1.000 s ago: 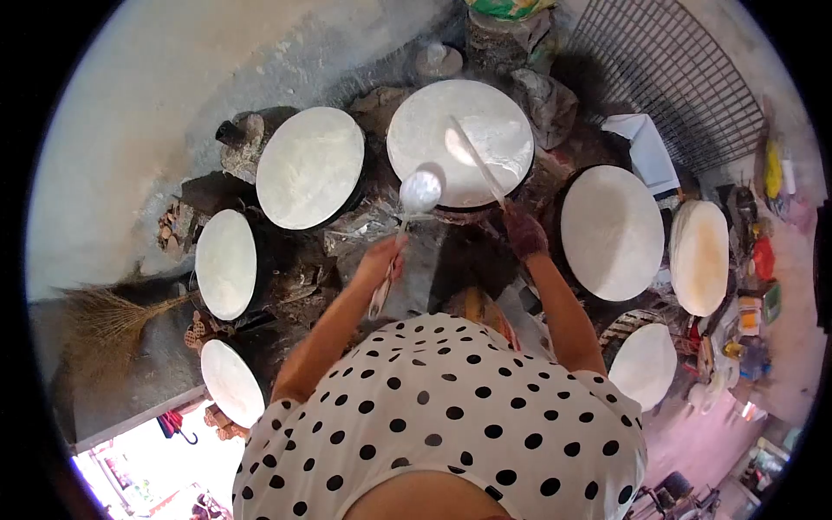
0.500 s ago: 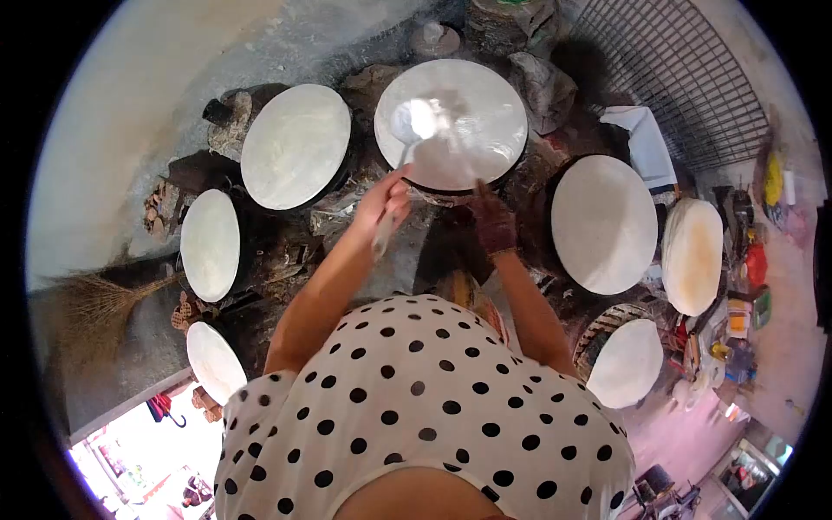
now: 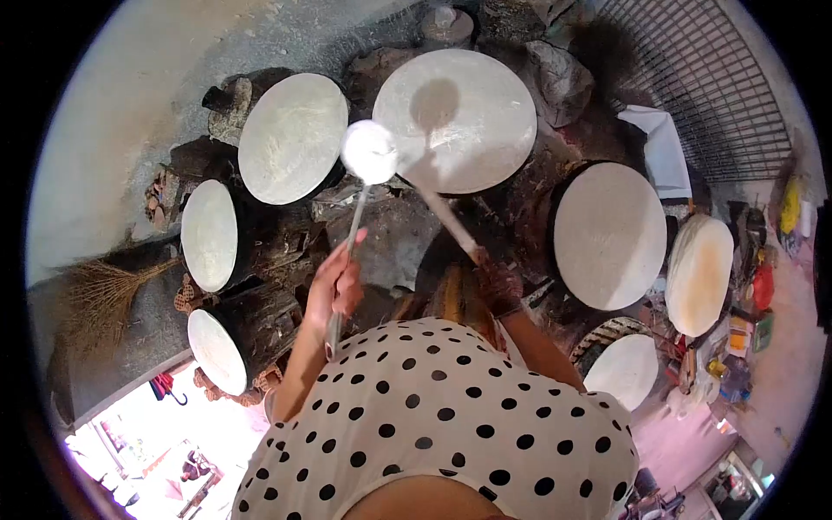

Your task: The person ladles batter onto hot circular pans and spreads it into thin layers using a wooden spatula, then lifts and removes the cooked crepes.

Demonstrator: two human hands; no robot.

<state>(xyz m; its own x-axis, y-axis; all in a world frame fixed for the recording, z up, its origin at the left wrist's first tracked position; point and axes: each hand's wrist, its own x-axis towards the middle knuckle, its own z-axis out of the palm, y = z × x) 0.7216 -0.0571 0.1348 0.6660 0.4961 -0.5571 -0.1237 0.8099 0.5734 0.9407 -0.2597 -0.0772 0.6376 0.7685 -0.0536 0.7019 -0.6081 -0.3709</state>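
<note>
In the head view my left hand (image 3: 336, 284) is closed around the handle of a long ladle (image 3: 370, 152). Its bright white round bowl hangs before the near left edge of the middle round griddle (image 3: 485, 104), which bears a thin white layer. My right hand (image 3: 499, 286), in a dark glove, grips a long flat stick (image 3: 448, 218). The stick slants up and left, its far tip by that griddle's near edge, close to the ladle. The ladle's shadow falls across the white layer.
More round griddles with white sheets stand around me: left of the middle (image 3: 293, 139), far left (image 3: 210, 236), lower left (image 3: 217, 351) and right (image 3: 609, 236). At right is a stack of round flatbreads (image 3: 698, 276); below, a white round lies by a basket (image 3: 611, 334). A straw broom (image 3: 108, 290) hangs left.
My left hand has drawn the ladle back, down and left from over the middle griddle. The flat stick now shows clearly in my right hand, which is a little lower than before.
</note>
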